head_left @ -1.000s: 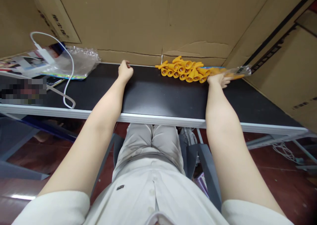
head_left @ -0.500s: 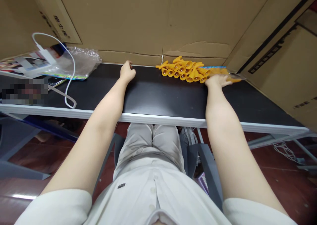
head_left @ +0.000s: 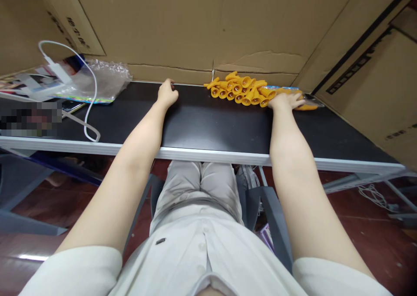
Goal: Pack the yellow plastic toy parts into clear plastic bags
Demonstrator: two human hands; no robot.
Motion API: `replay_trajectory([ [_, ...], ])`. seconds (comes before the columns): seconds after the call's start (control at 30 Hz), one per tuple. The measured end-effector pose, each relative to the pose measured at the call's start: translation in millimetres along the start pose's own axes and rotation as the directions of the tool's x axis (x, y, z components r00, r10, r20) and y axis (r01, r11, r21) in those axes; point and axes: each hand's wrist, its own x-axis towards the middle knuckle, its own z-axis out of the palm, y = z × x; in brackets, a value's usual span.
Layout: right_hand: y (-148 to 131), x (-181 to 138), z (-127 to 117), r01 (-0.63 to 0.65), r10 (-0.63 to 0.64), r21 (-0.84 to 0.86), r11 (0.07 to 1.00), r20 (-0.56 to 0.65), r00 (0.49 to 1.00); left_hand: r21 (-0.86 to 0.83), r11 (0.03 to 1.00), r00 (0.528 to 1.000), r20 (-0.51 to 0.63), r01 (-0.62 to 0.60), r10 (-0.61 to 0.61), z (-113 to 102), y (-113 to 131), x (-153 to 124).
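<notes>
A heap of small orange plastic trumpet-shaped parts [head_left: 239, 90] lies at the back of the black table [head_left: 211, 126]. My right hand [head_left: 286, 100] rests flat, fingers spread, on a clear plastic bag [head_left: 308, 104] holding more orange parts, just right of the heap. My left hand [head_left: 167, 94] rests on the bare tabletop left of the heap, fingers loosely curled with nothing visible in them.
Cardboard walls [head_left: 182, 26] enclose the table at the back and right. At the far left lie a crumpled clear bag [head_left: 100, 81], a white charger with cable [head_left: 87, 113] and printed papers [head_left: 29, 85]. A white edge [head_left: 208, 154] runs along the table front.
My right hand has pressed the clear bag of orange parts down flat; the bag's raised right end has dropped to the table. My left hand has hardly moved.
</notes>
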Motion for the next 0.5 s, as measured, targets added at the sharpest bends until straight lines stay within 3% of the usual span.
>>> replay_trajectory([
  [0.13, -1.7, 0.8, 0.0, -0.009, 0.009, -0.008, 1.0, 0.007, 1.0, 0.008, 1.0, 1.0, -0.004, -0.022, 0.022, 1.4, -1.6, 1.7],
  [0.3, -8.9, -13.5, -19.2, -0.01, 0.009, 0.015, 1.0, 0.034, 0.999, 0.038, 0.998, 0.998, -0.003, -0.06, 0.06, 0.8, 4.2, -0.3],
  [0.5, -16.2, -14.6, -29.9, 0.113, -0.097, 0.145, 0.983, -0.11, 0.989, -0.011, 0.989, 0.988, 0.056, -0.144, 0.145, 2.2, 13.7, -5.0],
])
